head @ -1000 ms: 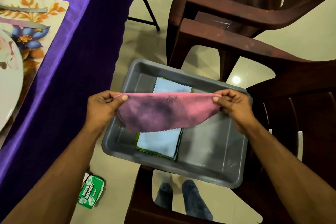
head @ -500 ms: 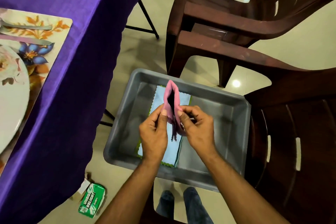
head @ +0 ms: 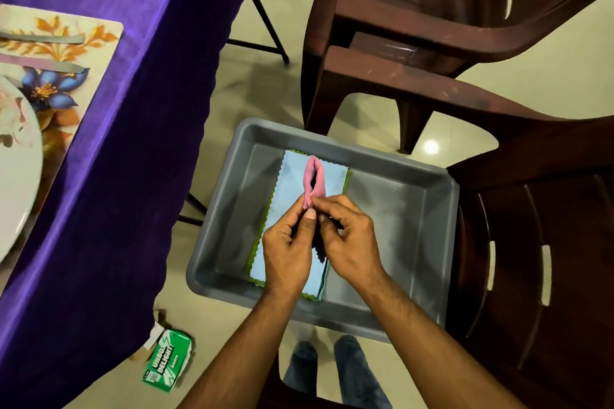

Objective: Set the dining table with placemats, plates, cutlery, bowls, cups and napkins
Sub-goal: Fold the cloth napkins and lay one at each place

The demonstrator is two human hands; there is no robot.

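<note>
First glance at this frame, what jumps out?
At centre, the left hand and right hand pinch a folded pink napkin over a grey tray that holds a light blue cloth. On the left, purple tablecloth carries a floral placemat with a plate on it.

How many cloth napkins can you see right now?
3 visible: a pink napkin pinched in both hands, a blue napkin in the grey tray, a green napkin beneath it. More may hide underneath.

I see a soft matt pink cloth napkin (head: 315, 183), a smooth grey plastic tray (head: 408, 209), glossy brown plastic chairs (head: 415, 40) and a shiny tiled floor (head: 548, 90).
</note>
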